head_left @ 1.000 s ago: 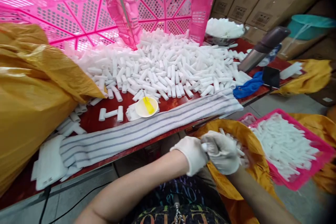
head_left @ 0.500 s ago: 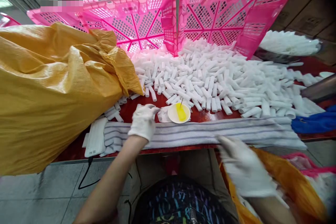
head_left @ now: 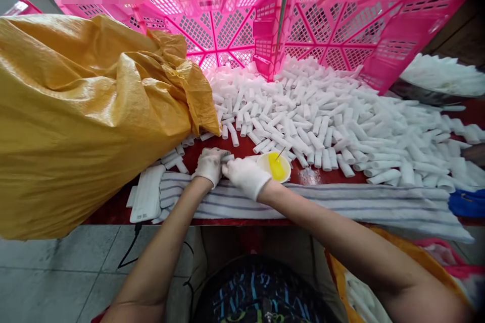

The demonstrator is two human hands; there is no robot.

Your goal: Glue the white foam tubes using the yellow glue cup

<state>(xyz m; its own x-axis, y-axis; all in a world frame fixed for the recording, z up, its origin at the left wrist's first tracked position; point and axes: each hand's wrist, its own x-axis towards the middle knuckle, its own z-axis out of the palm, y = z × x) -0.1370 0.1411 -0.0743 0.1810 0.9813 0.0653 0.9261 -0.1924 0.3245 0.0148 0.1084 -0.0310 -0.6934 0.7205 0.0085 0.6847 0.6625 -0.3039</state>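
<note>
- Both gloved hands are brought together at the near edge of the red surface (head_left: 242,147), above a striped cloth (head_left: 341,204).
- The left hand (head_left: 208,165) is curled over a small white piece (head_left: 226,158); whether that grip is closed on it cannot be told.
- The right hand (head_left: 246,176) is pressed against the left, fingers folded; what it holds is hidden.
- Just right of the grip, a shallow white dish (head_left: 275,167) with yellow paste and a thin stick is seen.
- Beyond the grip, a heap of white tubes (head_left: 333,121) is spread.
- To the left, a yellow woven sack (head_left: 83,116) is slumped.
- Farthest back, pink crates (head_left: 352,20) are stood on edge.
</note>
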